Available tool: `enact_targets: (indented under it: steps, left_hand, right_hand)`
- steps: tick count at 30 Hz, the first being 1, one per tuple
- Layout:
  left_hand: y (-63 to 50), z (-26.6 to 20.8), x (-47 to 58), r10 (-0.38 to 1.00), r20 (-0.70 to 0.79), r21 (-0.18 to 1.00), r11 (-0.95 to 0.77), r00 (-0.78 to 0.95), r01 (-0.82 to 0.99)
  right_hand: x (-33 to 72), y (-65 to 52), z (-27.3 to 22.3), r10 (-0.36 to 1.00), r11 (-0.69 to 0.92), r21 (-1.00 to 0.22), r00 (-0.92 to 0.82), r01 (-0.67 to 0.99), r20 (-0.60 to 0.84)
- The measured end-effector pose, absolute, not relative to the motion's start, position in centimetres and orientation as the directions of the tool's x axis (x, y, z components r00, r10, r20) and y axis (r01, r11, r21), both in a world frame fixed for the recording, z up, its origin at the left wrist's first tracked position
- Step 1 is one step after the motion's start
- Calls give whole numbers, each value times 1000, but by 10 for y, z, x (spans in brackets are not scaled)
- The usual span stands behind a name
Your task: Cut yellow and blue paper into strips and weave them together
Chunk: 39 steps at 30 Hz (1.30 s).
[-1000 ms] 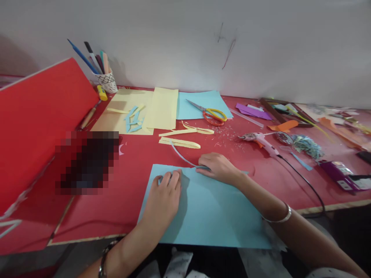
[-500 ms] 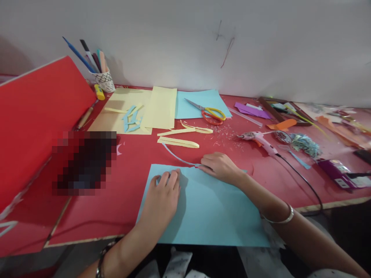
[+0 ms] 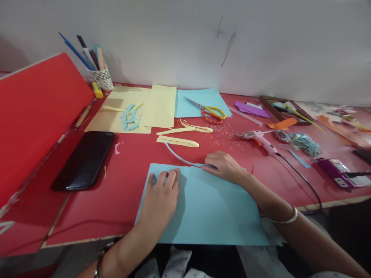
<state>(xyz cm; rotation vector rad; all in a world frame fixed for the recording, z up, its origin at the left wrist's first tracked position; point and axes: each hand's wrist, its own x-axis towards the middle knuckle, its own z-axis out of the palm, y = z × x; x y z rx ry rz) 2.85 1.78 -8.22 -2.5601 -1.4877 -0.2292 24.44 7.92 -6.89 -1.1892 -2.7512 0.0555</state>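
Observation:
A large light-blue paper sheet (image 3: 214, 212) lies at the front edge of the red table. My left hand (image 3: 162, 193) rests flat on its upper left part, fingers stretched forward. At the sheet's far edge my right hand (image 3: 222, 166) pinches a narrow blue paper strip (image 3: 179, 157). The strip is partly torn away from that edge, and its free end curls up to the left. Beyond the strip lie a folded yellow paper strip (image 3: 178, 141) and several more yellow strips (image 3: 188, 129).
Scissors (image 3: 204, 109) lie on blue paper at the back. To the right are a pink glue gun (image 3: 259, 139) with its cord, a yarn bundle (image 3: 304, 144) and a purple power strip (image 3: 337, 173). A black phone (image 3: 84, 160), red board (image 3: 40, 119) and pen cup (image 3: 101, 78) stand left.
My right hand has moved slightly to the right along the sheet's far edge, with the strip's free end shifting right too. The left hand stays in place.

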Motion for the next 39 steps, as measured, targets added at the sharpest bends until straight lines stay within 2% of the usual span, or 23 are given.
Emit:
enact_targets:
  steps: [4, 9, 15, 17, 27, 35, 39]
  left_hand:
    - [18, -83, 28, 843, 213, -76, -489, 493, 869]
    - [18, -82, 28, 847, 213, -71, -483, 486, 873]
    - [17, -80, 28, 843, 209, -88, -489, 496, 868]
    - [17, -80, 27, 841, 214, -89, -489, 496, 868]
    - [17, -83, 26, 827, 237, -118, -496, 509, 860]
    - [17, -83, 26, 830, 228, -92, -502, 509, 860]
    - [17, -83, 25, 843, 206, -62, -495, 497, 867]
  right_hand:
    - [246, 80, -69, 709, 705, -86, -694, 704, 123]
    - [245, 80, -72, 760, 648, -70, -639, 758, 115]
    - [252, 78, -70, 759, 648, -212, -643, 731, 102]
    - [255, 77, -69, 752, 655, -226, -651, 721, 104]
    - [256, 73, -74, 778, 628, -168, -615, 760, 127]
    - [263, 72, -69, 755, 654, -173, -648, 736, 100]
    - [263, 72, -71, 782, 623, -162, -612, 765, 116]
